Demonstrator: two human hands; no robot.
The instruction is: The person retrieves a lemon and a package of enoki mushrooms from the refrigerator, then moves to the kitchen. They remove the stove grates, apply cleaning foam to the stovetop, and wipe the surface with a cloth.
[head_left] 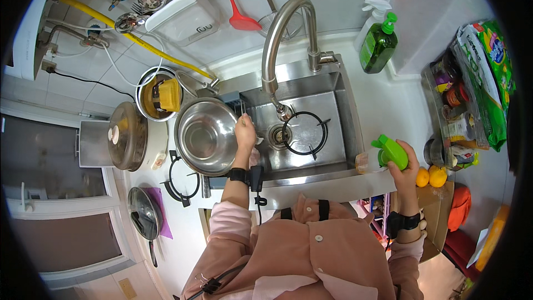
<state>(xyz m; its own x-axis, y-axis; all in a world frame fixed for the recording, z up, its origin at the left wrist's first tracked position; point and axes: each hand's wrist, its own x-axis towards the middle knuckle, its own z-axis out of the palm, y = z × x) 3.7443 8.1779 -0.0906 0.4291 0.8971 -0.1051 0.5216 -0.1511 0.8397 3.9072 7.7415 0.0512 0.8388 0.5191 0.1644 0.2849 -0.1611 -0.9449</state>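
Observation:
My left hand (pixel 245 132) is closed at the right rim of a stainless steel bowl (pixel 206 137), with a thin metal item between thumb and fingers that I cannot make out. The bowl stands to the left of the steel sink (pixel 333 143). My right hand (pixel 406 166) grips the green trigger head of a clear spray bottle (pixel 370 161), tilted at the sink's right edge. A black gas-burner pan support (pixel 324 133) lies in the sink, right of the drain (pixel 278 135). The faucet (pixel 270 50) arches above it.
Another pan support (pixel 171 181) lies on the counter at left, near a lidded frying pan (pixel 143 212) and a lidded pot (pixel 127 136). A green pump bottle (pixel 378 46) stands behind the sink. Two yellow-orange fruits (pixel 437 176) and a rack of jars (pixel 433 91) are at right.

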